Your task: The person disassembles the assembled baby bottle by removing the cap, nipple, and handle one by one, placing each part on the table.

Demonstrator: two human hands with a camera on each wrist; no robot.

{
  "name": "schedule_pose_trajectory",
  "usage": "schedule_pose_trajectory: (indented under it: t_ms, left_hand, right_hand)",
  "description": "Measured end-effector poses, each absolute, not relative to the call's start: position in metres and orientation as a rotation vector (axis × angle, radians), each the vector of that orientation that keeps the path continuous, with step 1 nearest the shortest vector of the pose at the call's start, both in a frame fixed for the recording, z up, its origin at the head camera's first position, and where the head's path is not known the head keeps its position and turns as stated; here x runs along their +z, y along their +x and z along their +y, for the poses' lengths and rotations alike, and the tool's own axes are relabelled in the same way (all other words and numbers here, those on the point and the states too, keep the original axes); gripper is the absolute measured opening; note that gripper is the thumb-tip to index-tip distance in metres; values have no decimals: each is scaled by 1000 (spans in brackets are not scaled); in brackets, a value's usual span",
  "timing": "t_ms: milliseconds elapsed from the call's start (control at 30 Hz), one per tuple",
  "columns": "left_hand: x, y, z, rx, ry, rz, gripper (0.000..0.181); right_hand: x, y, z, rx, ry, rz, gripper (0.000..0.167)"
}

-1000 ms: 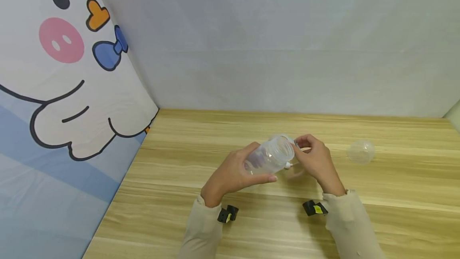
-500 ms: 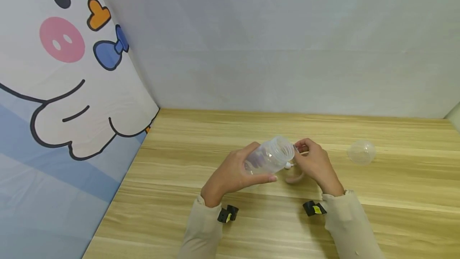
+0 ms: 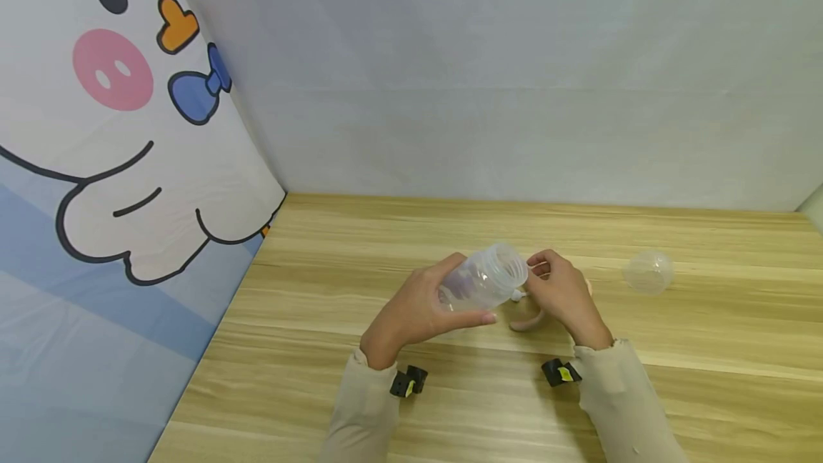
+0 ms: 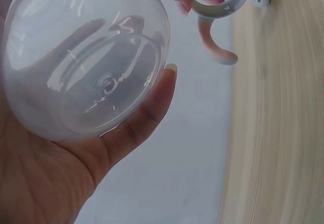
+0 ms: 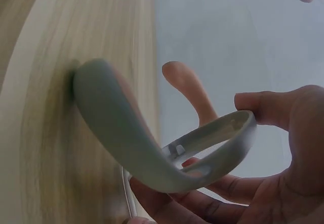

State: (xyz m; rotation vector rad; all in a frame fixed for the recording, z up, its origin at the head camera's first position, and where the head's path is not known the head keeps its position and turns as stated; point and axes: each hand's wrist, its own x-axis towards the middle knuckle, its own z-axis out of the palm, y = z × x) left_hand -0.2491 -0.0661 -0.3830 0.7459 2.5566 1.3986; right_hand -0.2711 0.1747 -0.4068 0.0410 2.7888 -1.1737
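My left hand (image 3: 411, 316) grips a clear baby bottle (image 3: 477, 283) from the side. The bottle is tilted, its open threaded mouth facing right; faint purple marks show on its wall. My right hand (image 3: 566, 299) pinches a grey-green handle ring (image 5: 235, 153) between thumb and fingers. Two curved handles stick out from the ring, one of them (image 5: 190, 85) peach-coloured. Ring and bottle are apart. Near the right fingertips is a thin straw (image 5: 128, 191) with a white weighted end (image 3: 517, 296); whether the fingers hold it, I cannot tell.
A clear dome cap (image 3: 648, 272) lies on the wooden table (image 3: 321, 270), right of my right hand. Black wrist mounts (image 3: 561, 371) sit at both sleeves. A pale wall (image 3: 482, 91) rises behind the table, and a cartoon-printed panel (image 3: 148, 234) stands on the left.
My right hand has shifted slightly, turning the handle ring so a curved handle shows more clearly below the fingers. The left hand and the bottle have hardly moved.
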Motion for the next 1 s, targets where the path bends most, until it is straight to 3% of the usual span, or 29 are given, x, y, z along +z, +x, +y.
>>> schedule_pose_trajectory:
  t_ms: [333, 1000]
  left_hand:
    - [-383, -250, -66, 1399, 762, 2570, 51]
    - [-382, -251, -67, 1432, 747, 2573, 57]
  right_hand:
    - [-410, -272, 172, -1150, 19, 2856, 40]
    - [-414, -270, 168, -1124, -7, 2839, 36]
